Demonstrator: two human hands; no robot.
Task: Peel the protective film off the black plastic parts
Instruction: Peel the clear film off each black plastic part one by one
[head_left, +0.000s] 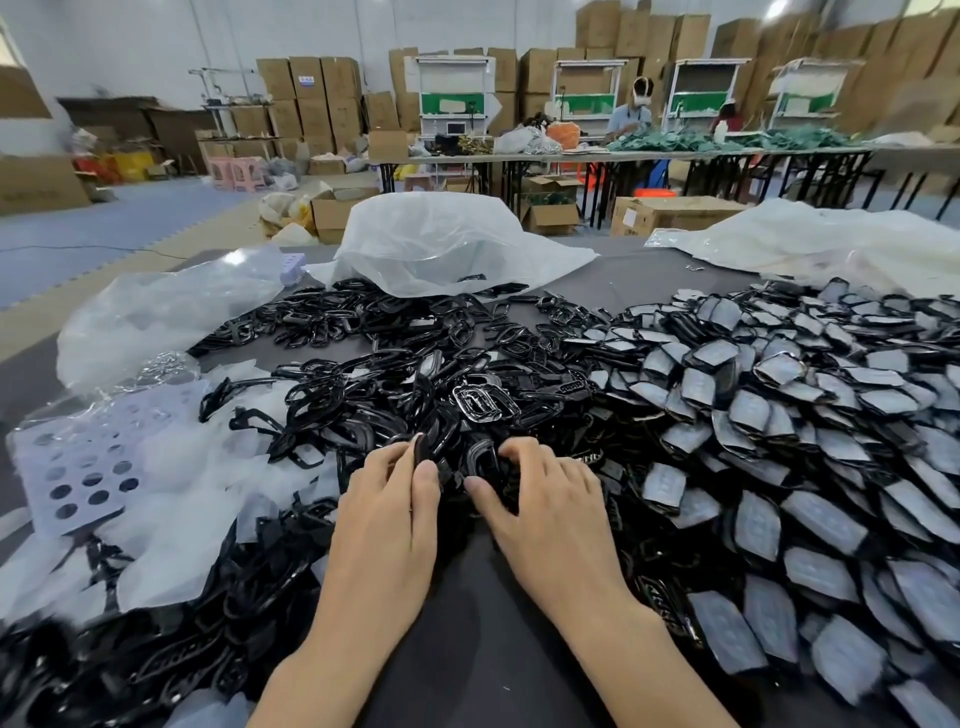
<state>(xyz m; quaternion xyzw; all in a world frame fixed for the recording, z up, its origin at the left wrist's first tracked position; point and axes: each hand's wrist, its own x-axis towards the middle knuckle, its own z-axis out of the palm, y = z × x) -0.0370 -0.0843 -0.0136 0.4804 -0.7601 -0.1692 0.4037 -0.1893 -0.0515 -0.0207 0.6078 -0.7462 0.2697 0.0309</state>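
Note:
A large heap of glossy black plastic frame parts (395, 364) covers the middle of the grey table. To the right lies a pile of black parts with pale film on their faces (810, 415). My left hand (387, 512) pinches a small black part (422, 451) between thumb and fingers at the near edge of the heap. My right hand (545, 499) rests beside it, fingers curled onto black parts (480, 460); whether it grips one is unclear. Peeled pale film pieces (171, 499) lie at the left.
A film sheet with round holes (78, 467) lies at the far left. Clear plastic bags (441, 244) sit behind the heap and at the back right (831, 249). Bare grey table surface (467, 623) shows between my forearms. Boxes, tables and a seated person (631, 117) are far behind.

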